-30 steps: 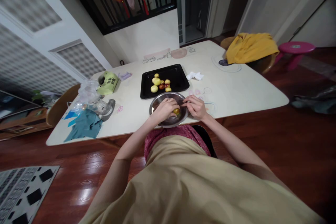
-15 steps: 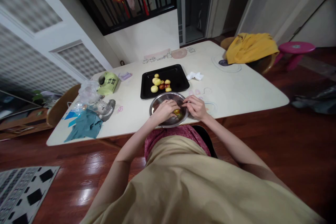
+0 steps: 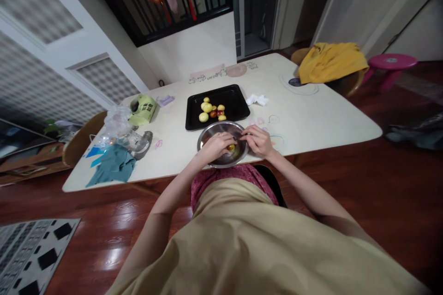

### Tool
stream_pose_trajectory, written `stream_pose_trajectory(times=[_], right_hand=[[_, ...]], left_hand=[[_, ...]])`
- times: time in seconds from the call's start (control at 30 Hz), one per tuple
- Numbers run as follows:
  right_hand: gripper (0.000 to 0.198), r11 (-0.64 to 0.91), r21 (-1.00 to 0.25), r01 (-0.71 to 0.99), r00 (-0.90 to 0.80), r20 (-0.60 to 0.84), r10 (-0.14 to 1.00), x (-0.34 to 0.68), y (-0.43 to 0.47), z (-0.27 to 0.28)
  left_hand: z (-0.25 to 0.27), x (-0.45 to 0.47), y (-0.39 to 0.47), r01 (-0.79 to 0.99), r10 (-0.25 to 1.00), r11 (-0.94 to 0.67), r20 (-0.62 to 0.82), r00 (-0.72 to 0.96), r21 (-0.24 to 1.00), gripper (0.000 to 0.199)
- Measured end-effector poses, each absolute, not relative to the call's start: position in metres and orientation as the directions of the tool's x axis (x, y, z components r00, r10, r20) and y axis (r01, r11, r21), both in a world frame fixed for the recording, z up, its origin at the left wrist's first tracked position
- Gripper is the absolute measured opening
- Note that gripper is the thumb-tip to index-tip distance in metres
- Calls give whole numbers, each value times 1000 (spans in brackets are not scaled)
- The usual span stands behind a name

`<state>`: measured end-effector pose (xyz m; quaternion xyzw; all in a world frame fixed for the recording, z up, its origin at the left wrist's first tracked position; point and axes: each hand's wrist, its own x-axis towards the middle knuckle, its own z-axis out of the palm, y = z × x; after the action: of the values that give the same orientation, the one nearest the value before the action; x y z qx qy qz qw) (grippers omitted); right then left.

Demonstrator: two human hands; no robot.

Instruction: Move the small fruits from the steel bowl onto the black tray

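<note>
A steel bowl (image 3: 223,124) stands at the table's near edge, in front of me. Over it, my left hand (image 3: 219,144) is closed on a small yellow fruit (image 3: 230,147), which shows just below the fingertips. My right hand (image 3: 258,141) is at the bowl's right rim, with its fingers pinched on a thin dark thing too small to make out. Just beyond the bowl, a black tray (image 3: 237,101) bears several pale yellow fruits (image 3: 204,117) and a few red-brown ones (image 3: 213,114).
A crumpled white tissue (image 3: 258,100) lies right of the tray. On the table's left are a green bag (image 3: 143,109), clear plastic bags (image 3: 119,120) and a teal cloth (image 3: 114,166). Yellow cloth (image 3: 332,63) drapes a chair at the right, near a pink stool (image 3: 392,62).
The yellow fruit has shifted slightly left, and less of it shows below my left hand. My right hand has barely moved.
</note>
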<state>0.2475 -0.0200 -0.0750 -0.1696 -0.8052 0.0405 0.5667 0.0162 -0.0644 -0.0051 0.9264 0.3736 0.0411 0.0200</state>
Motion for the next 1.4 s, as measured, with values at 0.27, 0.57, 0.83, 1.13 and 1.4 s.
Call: stream_pose_trajectory(times=[0.27, 0.57, 0.83, 1.13, 1.4], right_hand=[[39, 939, -258, 227, -295, 901, 319, 247, -20, -75], [41, 930, -290, 227, -300, 887, 351, 247, -19, -77], [38, 941, -259, 219, -291, 903, 317, 247, -20, -76], [42, 933, -283, 224, -298, 891, 341, 247, -18, -77], [43, 929, -304, 212, -294, 886, 358, 246, -19, -76]], left_hand=[[-6, 16, -65, 660, 666, -745, 80, 741, 98, 39], [-3, 23, -65, 676, 674, -737, 85, 734, -4, 35], [-1, 21, -65, 689, 687, -724, 68, 723, -7, 38], [4, 9, -64, 669, 683, -731, 141, 717, 136, 39], [38, -21, -21, 712, 757, -643, 374, 536, 282, 28]])
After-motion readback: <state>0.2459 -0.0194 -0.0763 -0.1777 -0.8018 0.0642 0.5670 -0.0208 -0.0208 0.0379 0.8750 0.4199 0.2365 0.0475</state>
